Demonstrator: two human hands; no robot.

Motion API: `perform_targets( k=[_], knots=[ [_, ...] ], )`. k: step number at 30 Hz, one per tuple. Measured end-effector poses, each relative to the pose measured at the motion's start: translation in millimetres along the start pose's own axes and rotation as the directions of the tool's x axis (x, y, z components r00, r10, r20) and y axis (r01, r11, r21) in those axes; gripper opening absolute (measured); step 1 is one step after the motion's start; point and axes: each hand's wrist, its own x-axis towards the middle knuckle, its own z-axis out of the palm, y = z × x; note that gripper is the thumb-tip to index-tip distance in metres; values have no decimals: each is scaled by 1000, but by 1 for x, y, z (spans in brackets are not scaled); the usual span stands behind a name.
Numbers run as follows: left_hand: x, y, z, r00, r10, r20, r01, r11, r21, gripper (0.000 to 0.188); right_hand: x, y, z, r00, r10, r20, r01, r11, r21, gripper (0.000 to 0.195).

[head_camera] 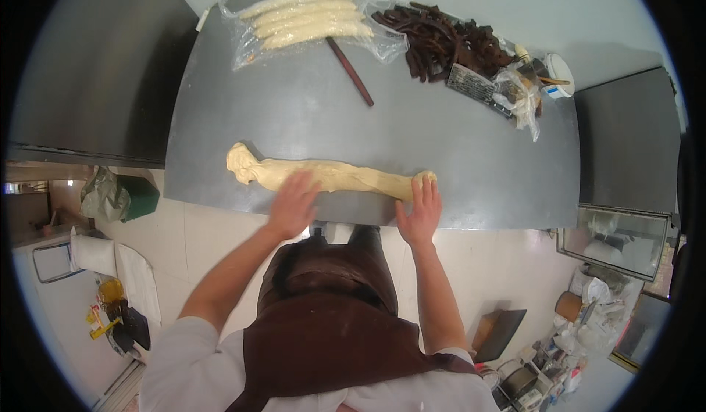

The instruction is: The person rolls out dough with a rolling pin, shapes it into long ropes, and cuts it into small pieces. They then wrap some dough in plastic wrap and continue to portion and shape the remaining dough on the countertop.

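Note:
A long roll of pale yellow dough [342,176] lies across the steel worktable [441,147] in front of me. Its left end is a thick, ragged lump, and a lengthwise crease runs along its right half. My left hand [295,202] rests flat over the dough's near edge, left of the middle, slightly blurred. At the narrower right end, my right hand [422,209] lies with its fingers extended over the dough and its thumb at the near side. Neither hand is closed around the dough; their palms face down and are hidden.
Several dough rolls [314,20] lie in plastic film at the back. A dark red rolling pin [350,71] points from them towards me. Dark brown strips [436,37] are heaped at back right, beside a cleaver [471,84], a plastic bag [518,95] and a white tub [560,75].

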Motion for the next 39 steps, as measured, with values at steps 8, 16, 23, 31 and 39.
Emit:
perform_targets(
  k=[8,16,23,31,39],
  knots=[
    [101,0,59,923,-314,-222,365,897,249,71,77,6,70,975,203,-87,-220,927,-304,69],
    [221,-59,43,912,-311,-267,355,925,136,74,220,70,75,927,337,-162,-364,914,-180,68],
    [40,9,35,967,-203,-151,149,938,-313,49,19,1,73,994,46,-101,-60,988,-140,65],
    [-10,-138,-54,983,-172,-70,181,969,167,46,48,-262,130,900,-353,255,331,935,128,47],
    [68,-162,-30,739,-660,-134,659,669,343,58,170,-277,198,917,-381,116,362,920,153,65]
  ],
)
